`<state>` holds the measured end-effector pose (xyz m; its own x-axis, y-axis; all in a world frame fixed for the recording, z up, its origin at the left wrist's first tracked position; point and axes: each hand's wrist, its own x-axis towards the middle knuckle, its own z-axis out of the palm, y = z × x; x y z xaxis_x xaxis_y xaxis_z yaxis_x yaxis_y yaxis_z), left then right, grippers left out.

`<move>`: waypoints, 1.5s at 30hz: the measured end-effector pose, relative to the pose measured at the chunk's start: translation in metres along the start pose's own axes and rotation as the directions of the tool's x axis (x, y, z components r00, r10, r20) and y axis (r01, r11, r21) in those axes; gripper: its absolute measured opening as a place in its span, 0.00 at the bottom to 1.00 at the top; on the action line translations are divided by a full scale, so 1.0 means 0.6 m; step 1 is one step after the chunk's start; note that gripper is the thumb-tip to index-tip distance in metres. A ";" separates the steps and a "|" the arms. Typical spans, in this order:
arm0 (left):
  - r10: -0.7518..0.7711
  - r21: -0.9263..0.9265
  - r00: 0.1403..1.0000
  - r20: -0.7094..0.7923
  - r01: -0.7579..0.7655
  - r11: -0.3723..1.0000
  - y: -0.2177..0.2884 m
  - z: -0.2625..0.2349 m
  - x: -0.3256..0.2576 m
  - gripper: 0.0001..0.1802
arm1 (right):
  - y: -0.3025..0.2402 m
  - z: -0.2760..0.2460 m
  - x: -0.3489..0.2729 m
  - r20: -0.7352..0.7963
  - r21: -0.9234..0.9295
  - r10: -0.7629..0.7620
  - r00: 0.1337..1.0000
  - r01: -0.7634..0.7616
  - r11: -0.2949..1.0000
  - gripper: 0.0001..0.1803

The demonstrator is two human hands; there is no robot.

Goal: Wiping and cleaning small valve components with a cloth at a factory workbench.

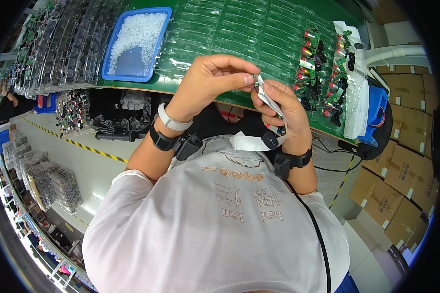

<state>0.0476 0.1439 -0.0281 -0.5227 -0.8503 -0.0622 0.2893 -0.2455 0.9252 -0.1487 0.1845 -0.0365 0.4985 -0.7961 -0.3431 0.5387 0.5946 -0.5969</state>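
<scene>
While the left hand (208, 80) pinches a small metal part (255, 76), the right hand (278, 105) grips a white cloth (266, 97) above the green desk's (327, 10) near edge.

Blue tray (113, 73) of white rings (139, 29) on green table (181, 87), beside clear blister trays (239, 34); cardboard boxes (401, 161) at right.

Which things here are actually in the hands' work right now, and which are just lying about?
In hand:
left hand pinching a small metal part
right hand holding a white strip

Lying about:
blue tray of white rings
clear blister trays on the green bench
small green and red components
cardboard boxes
</scene>
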 end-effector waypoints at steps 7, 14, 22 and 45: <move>0.065 -0.087 0.998 0.005 -0.065 0.994 -0.011 -0.002 0.003 0.07 | 0.004 0.001 0.000 -0.023 -0.012 -0.033 0.999 0.033 0.999 0.14; 0.320 -0.057 0.947 0.021 -0.319 0.946 -0.026 0.004 0.016 0.08 | 0.003 -0.003 0.001 0.080 0.176 0.033 0.996 -0.046 0.983 0.12; 0.335 -0.143 0.942 -0.034 -0.336 0.931 0.017 0.049 0.055 0.09 | -0.011 0.011 -0.023 -0.239 0.407 -0.149 0.959 0.239 0.882 0.11; 0.220 0.705 0.691 0.688 -0.709 0.022 -0.025 0.068 0.482 0.15 | -0.027 -0.142 -0.148 -0.462 -0.324 -0.724 0.512 0.663 0.675 0.07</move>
<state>-0.1409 -0.0795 -0.0445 -0.8497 -0.3211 0.4183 -0.1881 0.9256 0.3283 -0.2595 0.2358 -0.0581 -0.4489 -0.8901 -0.0784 0.4739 -0.1628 -0.8654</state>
